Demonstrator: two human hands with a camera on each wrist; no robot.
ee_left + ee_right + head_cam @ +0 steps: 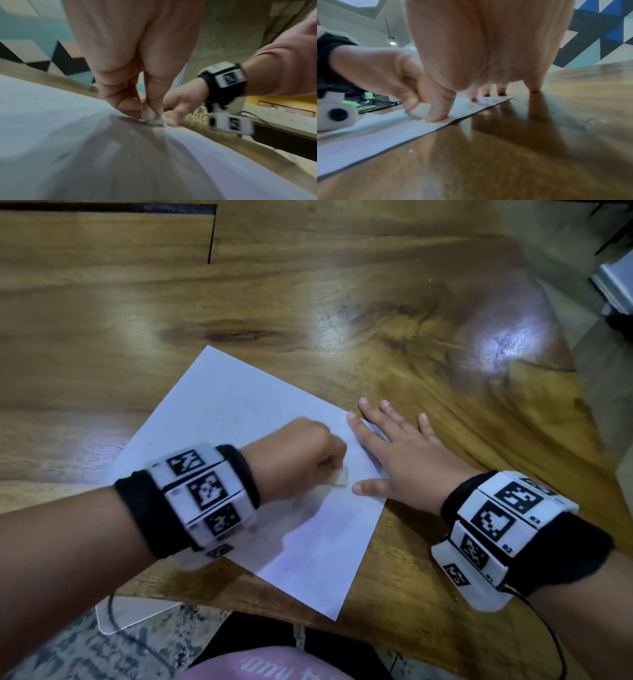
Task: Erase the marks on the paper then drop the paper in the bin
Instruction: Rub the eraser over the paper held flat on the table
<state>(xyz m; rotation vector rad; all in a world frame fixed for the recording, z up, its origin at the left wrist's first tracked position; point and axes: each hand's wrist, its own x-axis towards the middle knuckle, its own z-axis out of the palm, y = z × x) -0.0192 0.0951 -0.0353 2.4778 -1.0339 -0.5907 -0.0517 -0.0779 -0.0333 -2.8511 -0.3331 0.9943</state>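
A white sheet of paper (239,412) lies at an angle on the wooden table (308,285). My left hand (301,457) is curled over the sheet's middle and pinches a small pale eraser (339,478), pressed down onto the paper (42,115); the eraser (152,117) shows between thumb and fingers. My right hand (400,450) lies flat with fingers spread on the paper's right edge, thumb and first fingers on the sheet (368,142), the others on bare wood. The eraser (419,112) sits just left of my right thumb. Only faint specks show on the paper. No bin is in view.
The table's near edge runs close below the paper's lower corner. A clear plastic piece (133,614) sticks out under that edge at the lower left. Bare wood stretches beyond and to the right of the sheet. A grey object (616,285) stands off the table at far right.
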